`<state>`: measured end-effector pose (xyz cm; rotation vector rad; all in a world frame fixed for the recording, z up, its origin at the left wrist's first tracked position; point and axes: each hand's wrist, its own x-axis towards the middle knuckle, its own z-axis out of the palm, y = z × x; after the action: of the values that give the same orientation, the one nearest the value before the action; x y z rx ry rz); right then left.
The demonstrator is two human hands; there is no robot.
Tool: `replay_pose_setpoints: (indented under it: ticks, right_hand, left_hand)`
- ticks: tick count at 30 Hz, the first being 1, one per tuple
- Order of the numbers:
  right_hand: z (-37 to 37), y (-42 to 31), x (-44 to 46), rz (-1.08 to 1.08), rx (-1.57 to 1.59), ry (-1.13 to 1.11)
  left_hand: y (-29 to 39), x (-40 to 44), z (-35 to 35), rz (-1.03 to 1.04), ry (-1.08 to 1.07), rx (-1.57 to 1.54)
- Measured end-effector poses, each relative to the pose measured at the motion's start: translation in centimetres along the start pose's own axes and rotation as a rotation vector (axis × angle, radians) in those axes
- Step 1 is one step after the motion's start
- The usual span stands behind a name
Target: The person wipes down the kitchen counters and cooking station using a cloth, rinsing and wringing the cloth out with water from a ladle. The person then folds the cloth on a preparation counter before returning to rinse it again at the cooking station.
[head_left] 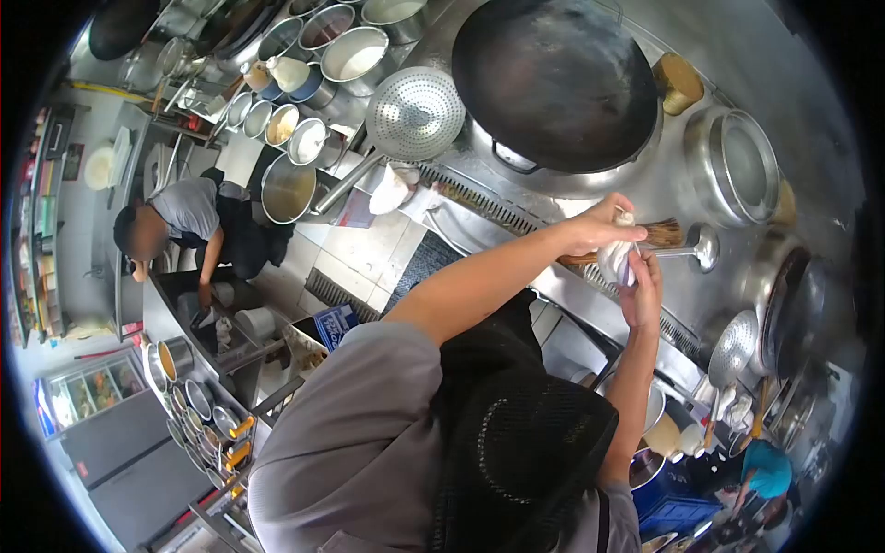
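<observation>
My left hand (599, 229) is closed around the upper end of a bunched white cloth (613, 264), which also shows a pale purplish patch. Against its lower side, my right hand (643, 290) grips the same cloth with bent fingers. Both hands hang over the front edge of the steel stove. Just beyond them lie a bamboo wok brush (662, 233) and a steel ladle (704, 249), their handles partly hidden by my hands and the cloth. A large black wok (553, 83) sits on the burner farther ahead.
A perforated strainer (416, 112) and another white cloth (392, 190) lie to the left. Stacked steel bowls (733, 166) and a second strainer (734, 348) stand right. Seasoning pots (355, 57) line the upper left. A co-worker (189, 217) bends over a sink at left.
</observation>
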<state>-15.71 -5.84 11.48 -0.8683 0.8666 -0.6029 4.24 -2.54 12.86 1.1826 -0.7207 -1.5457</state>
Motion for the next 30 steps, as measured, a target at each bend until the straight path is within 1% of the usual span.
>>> replay_pose_setpoints:
  ticks: [1,3,4,5,7,8,9,11,12,14,15,16,17,18,19,21,22,24,25,27,28,29,30]
  right_hand:
    - [1.5,0.7,-0.8,-0.007,-0.011,0.014]
    - [4.5,2.5,-2.7,-0.067,0.132,0.058]
    - [6.2,3.4,-3.7,-0.031,0.093,0.087]
    - [6.1,5.5,-4.1,-0.015,-0.061,0.169]
    - [10.1,8.0,-5.4,-0.174,-0.397,0.119]
    - [12.5,8.6,-6.5,-0.211,-0.371,0.107]
    - [15.5,8.7,-7.5,-0.193,-0.343,0.085]
    - [17.9,10.6,-7.8,-0.285,-0.768,-0.023]
    - [19.7,11.4,-8.2,-0.285,-0.780,-0.017]
    - [22.9,12.7,-9.2,-0.459,-0.796,0.006]
    - [23.3,12.8,-9.7,-0.461,-0.804,0.010]
    - [23.5,12.7,-10.2,-0.285,-0.448,-0.010]
    - [23.5,12.7,-10.6,-0.110,-0.090,-0.028]
    - [22.8,13.5,-10.8,-0.027,0.065,0.063]
    - [21.8,14.3,-11.0,-0.032,0.062,0.073]
    - [19.4,16.0,-11.6,-0.008,0.141,0.085]
    - [19.2,17.3,-12.0,-0.046,0.054,0.187]
    - [19.9,18.1,-13.7,-0.031,0.094,0.168]
    - [21.4,17.8,-14.8,-0.003,0.137,0.177]
    - [22.7,17.4,-16.0,0.037,0.083,0.149]
    - [22.9,18.4,-16.0,0.031,0.060,0.187]
    - [22.8,18.8,-15.9,0.026,0.013,0.170]
    - [21.9,19.3,-15.7,-0.006,-0.101,0.161]
  left_hand:
    - [0.2,-1.9,-1.0,0.013,0.054,0.013]
    - [-0.2,-5.4,-3.5,-0.017,-0.002,0.048]
    - [-0.9,-6.8,-4.8,0.001,-0.031,0.102]
    - [-1.4,-8.2,-6.2,0.021,-0.059,0.156]
    - [-2.5,-11.7,-8.7,0.018,0.004,0.264]
    - [-2.5,-13.7,-10.1,0.002,0.038,0.307]
    - [-2.9,-15.3,-11.3,-0.013,0.075,0.349]
    - [-4.0,-17.6,-13.3,0.014,0.084,0.297]
    - [-4.4,-18.6,-14.1,0.030,0.103,0.259]
    - [-4.4,-20.5,-15.7,0.041,0.063,0.186]
    - [-4.3,-21.4,-16.4,0.049,0.031,0.124]
    - [-2.8,-23.2,-16.6,-0.028,0.033,-0.061]
    - [-2.1,-24.7,-17.7,-0.032,-0.010,-0.173]
    - [-2.3,-26.0,-19.0,-0.028,-0.007,-0.184]
    - [-2.7,-27.2,-20.4,-0.026,-0.006,-0.195]
    - [-6.1,-28.9,-23.2,0.035,0.103,-0.036]
    - [-7.8,-29.7,-23.9,0.029,0.087,-0.034]
    - [-10.3,-31.2,-23.7,-0.017,0.173,0.171]
    - [-10.6,-31.7,-22.6,-0.019,0.165,0.176]
    - [-10.7,-32.6,-19.2,-0.193,-0.016,-0.142]
    - [-10.5,-32.5,-17.4,-0.196,-0.048,-0.209]
    - [-11.5,-31.5,-16.1,-0.182,-0.095,-0.241]
    - [-11.9,-30.9,-15.2,-0.192,-0.066,-0.207]
